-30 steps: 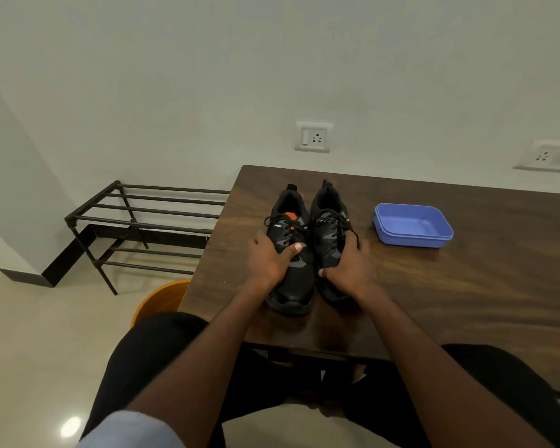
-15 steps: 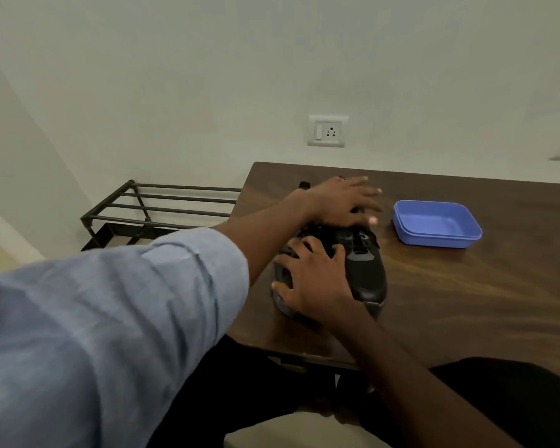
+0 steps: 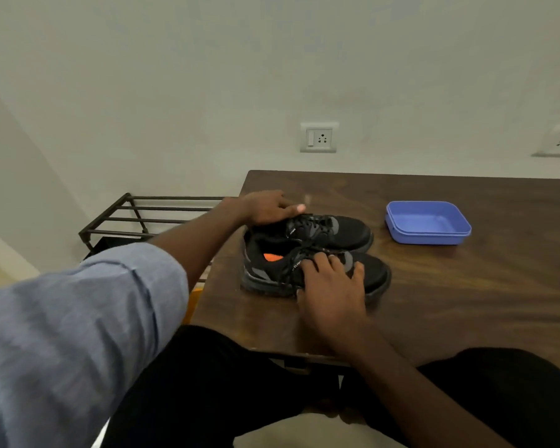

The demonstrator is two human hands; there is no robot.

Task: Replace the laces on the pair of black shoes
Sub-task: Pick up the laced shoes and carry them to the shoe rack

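Note:
Two black shoes lie side by side on the wooden table (image 3: 466, 295), toes pointing right. The far shoe (image 3: 346, 232) has its black laces in place, and my left hand (image 3: 265, 208) curls over its heel collar and grips it. The near shoe (image 3: 375, 273) shows an orange insole at its opening. My right hand (image 3: 332, 286) rests on this shoe's laced middle with fingers spread and fairly straight, thumb against the near side. My right hand hides part of the near shoe's laces.
A blue plastic tray (image 3: 429, 237) stands right of the shoes, apart from them. A dark metal rack (image 3: 149, 218) is on the floor left of the table. An orange object (image 3: 195, 299) peeks out by the table's left edge. My knees sit under the front edge.
The pair has turned from toes toward me to toes pointing right. My left hand went from the left shoe's middle to the far shoe's heel. My right hand now lies on the near shoe.

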